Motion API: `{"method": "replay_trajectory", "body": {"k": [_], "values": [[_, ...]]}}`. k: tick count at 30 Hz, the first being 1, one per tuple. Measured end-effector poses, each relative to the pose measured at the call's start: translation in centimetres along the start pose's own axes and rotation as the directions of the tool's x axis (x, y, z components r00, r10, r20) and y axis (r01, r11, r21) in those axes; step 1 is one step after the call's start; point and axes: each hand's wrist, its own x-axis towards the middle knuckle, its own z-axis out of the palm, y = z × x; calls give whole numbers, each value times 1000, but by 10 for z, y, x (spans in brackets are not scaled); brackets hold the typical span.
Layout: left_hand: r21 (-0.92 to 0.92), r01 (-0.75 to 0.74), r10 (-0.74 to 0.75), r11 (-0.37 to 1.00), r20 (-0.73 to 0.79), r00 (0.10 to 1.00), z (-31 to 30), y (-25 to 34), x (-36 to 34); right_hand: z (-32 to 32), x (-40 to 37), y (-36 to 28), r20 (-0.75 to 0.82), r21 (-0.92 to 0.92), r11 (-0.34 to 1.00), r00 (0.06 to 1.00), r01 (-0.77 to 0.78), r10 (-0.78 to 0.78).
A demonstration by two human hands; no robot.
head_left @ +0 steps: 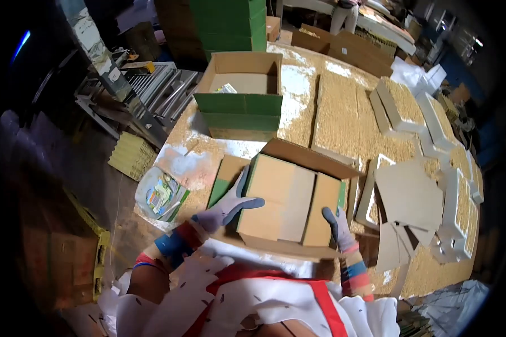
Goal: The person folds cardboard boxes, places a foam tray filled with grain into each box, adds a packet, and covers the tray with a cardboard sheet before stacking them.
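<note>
An open cardboard box point(275, 196), green on its outer sides, lies in front of me with flaps spread and its inner bottom showing. My left hand point(233, 203), in a light glove with grey fingertips, grips its left wall, thumb over the edge. At the right wall, my right hand point(339, 226), gloved alike, holds the box with its thumb on the inside; its other fingers are mostly hidden. Behind stands another open green and brown box point(242, 104) with small packets inside. A plastic container point(152, 194) of printed packets sits left of my left hand.
White trays point(402, 106) filled with small tan pieces stand on the right of the table. Grey cardboard sheets point(407, 194) lie beside them. A roller conveyor point(157, 84) and a metal post point(104, 62) are at the left. Far back stands a person point(344, 17).
</note>
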Motion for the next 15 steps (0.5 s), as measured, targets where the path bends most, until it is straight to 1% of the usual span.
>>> {"method": "replay_trajectory", "body": {"k": [1, 2, 4, 5, 6, 7, 8, 9, 10, 11, 12, 13, 14, 15], "values": [[-101, -10, 13, 995, 35, 999, 7, 11, 9, -5, -3, 0, -20, 217, 976, 1000, -15, 20], [-198, -15, 30, 980, 73, 997, 13, 24, 21, -8, -1, -11, -33, 426, 904, 998, -26, 45], [-171, -112, 118, 979, 22, 993, 30, 55, 53, -19, 12, -53, -20, 620, 784, 1000, 25, -17], [-193, -150, 147, 970, -30, 989, 25, 60, 76, -17, 20, -83, -12, 711, 702, 999, 46, -53], [-247, -324, 351, 913, 72, 934, 19, 70, 99, -14, 28, -119, -65, 791, 611, 998, 36, 26], [-256, -435, 462, 863, 50, 886, 9, 85, 111, -20, 49, -130, -113, 764, 621, 984, 175, -139], [-263, -542, 568, 798, 27, 823, -5, 101, 122, -30, 69, -141, -144, 746, 609, 958, 268, -246], [10, -768, 760, 641, -153, 632, -26, 118, 131, -41, 92, -149, -201, 704, 594, 911, 389, -359], [318, -846, 898, 428, -259, 357, -56, 125, 134, -50, 118, -155, -258, 633, 579, 845, 514, -468], [609, -702, 923, 370, -328, 203, -106, 118, 137, -50, 148, -161, -302, 533, 571, 771, 624, -561], [506, -720, 847, 475, -484, 218, -143, 105, 151, -43, 175, -163, -344, 343, 627, 714, 700, -610], [381, -747, 747, 546, -625, 227, -168, 101, 159, -33, 201, -169, -383, 127, 662, 652, 739, -654], [-197, -802, 489, 563, -703, 516, -167, 100, 159, -23, 226, -175, -419, -85, 672, 586, 735, -694], [-153, -698, 457, 699, -655, 601, -191, 82, 169, -9, 263, -172, -327, 208, 724, 744, 658, -582]]}}
